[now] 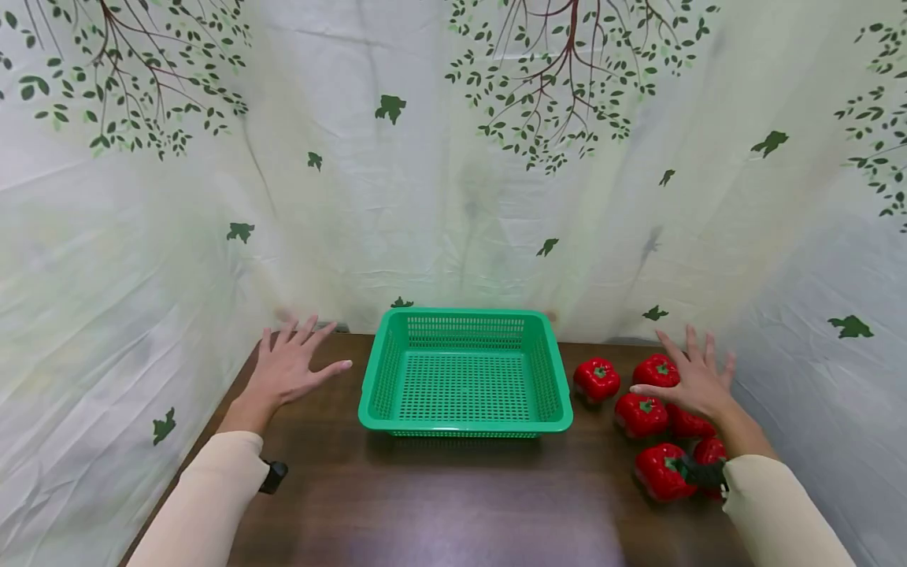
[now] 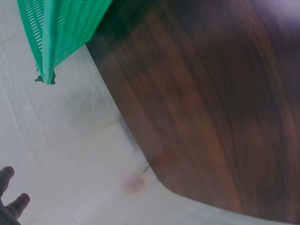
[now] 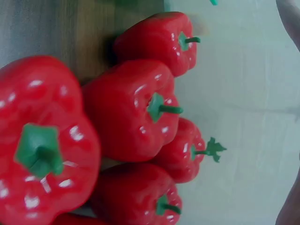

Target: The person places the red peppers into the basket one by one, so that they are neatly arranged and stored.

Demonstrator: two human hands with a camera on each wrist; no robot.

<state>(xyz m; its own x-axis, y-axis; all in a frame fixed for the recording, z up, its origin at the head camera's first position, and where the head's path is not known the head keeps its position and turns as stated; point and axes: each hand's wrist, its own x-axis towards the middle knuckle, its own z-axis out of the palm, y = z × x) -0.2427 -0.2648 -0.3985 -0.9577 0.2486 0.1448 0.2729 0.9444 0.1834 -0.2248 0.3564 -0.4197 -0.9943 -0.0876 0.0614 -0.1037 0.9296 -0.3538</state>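
A green plastic basket [image 1: 464, 429] with slotted walls stands at the middle of the wooden table's far side, and nothing lies in it. To its right, several shiny red bell peppers [image 1: 597, 379] with green stems are grouped upright. My right hand [image 1: 697, 382] hovers over the back of that group, fingers spread, holding nothing. The right wrist view shows the peppers [image 3: 136, 110] close up, with only parts of the hand at the right edge. Left of the basket, my left hand [image 1: 286, 374] is held with spread fingers, also holding nothing. Two of its fingertips [image 2: 18, 204] show in the left wrist view.
The dark brown wooden table [image 1: 425, 504] ends just behind the basket. A pale cloth backdrop [image 1: 425, 197] printed with leaves and branches hangs behind it and along both sides. A small black device [image 1: 273, 477] sits at the left wrist.
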